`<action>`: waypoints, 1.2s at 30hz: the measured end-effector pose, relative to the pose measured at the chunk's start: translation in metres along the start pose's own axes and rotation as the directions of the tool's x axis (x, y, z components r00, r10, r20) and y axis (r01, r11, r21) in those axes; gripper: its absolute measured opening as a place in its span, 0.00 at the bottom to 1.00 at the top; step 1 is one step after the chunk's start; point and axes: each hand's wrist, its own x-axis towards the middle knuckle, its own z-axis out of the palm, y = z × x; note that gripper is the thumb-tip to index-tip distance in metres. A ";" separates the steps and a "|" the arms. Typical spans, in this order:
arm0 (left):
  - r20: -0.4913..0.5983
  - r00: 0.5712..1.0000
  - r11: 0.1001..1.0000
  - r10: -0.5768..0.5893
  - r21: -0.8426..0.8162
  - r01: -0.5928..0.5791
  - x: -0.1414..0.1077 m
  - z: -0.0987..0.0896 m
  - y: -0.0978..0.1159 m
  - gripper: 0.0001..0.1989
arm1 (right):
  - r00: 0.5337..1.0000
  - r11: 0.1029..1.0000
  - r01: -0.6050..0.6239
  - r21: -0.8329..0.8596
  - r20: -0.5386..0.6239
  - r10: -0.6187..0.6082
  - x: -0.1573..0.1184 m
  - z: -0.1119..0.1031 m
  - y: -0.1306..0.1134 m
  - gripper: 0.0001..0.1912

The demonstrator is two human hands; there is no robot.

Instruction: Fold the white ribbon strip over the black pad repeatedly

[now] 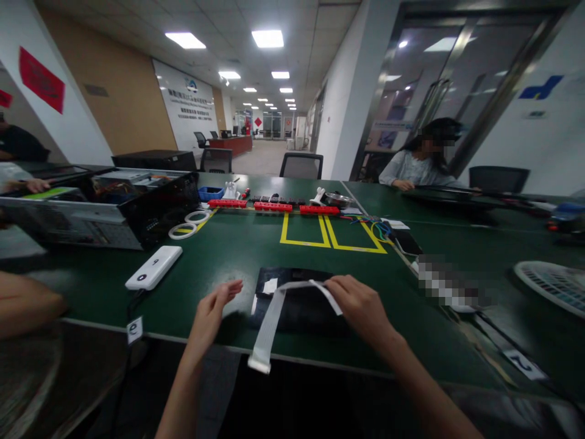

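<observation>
A pale flat ribbon cable [270, 323] arches over a flat black panel [301, 314] on the green table. One end, with a white connector, dangles past the table's front edge. My right hand [359, 302] is closed on the cable near its other end, and a short white length sticks out below the fingers. To the left of the panel, my left hand [214, 308] hovers with fingers stretched out and nothing in it. White patches, like labels, show on the panel's left part.
At left stand an opened computer case [164, 210], a white power bank [154, 268] with a cord, and two white rings [181, 231]. Red strips [273, 207] line the back, behind yellow tape outlines [305, 245]. A phone [408, 242] and a white basket [555, 283] lie right. Other people sit around.
</observation>
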 end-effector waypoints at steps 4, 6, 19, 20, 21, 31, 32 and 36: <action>0.201 0.971 0.935 0.130 0.300 -0.187 -0.020 0.022 0.016 0.17 | 0.988 0.988 0.152 -0.017 0.017 -0.152 -0.005 0.025 -0.031 0.13; 0.286 0.925 0.810 0.248 0.463 -0.360 -0.032 0.037 0.018 0.17 | 0.980 0.980 0.195 -0.044 0.039 -0.193 -0.009 0.030 -0.039 0.14; 0.393 0.859 0.417 0.329 0.755 -0.505 -0.052 0.082 0.010 0.28 | 0.959 0.959 0.271 -0.087 0.110 -0.261 -0.016 0.045 -0.047 0.14; 0.387 0.862 0.430 0.328 0.751 -0.501 -0.053 0.083 0.009 0.28 | 0.956 0.956 0.280 -0.083 0.112 -0.270 -0.017 0.045 -0.048 0.14; 0.382 0.864 0.443 0.327 0.746 -0.497 -0.053 0.083 0.008 0.28 | 0.954 0.954 0.288 -0.079 0.116 -0.278 -0.017 0.044 -0.048 0.14; 0.381 0.877 0.442 0.292 0.760 -0.477 -0.058 0.092 0.004 0.33 | 0.945 0.956 0.269 0.118 0.160 -0.285 -0.023 0.048 -0.047 0.18; 0.381 0.879 0.438 0.286 0.764 -0.473 -0.058 0.093 0.005 0.35 | 0.948 0.954 0.243 0.173 0.166 -0.272 -0.024 0.048 -0.047 0.19; 0.381 0.883 0.405 0.274 0.787 -0.465 -0.059 0.098 0.005 0.43 | 0.941 0.908 0.063 0.415 0.277 -0.193 -0.028 0.043 -0.045 0.28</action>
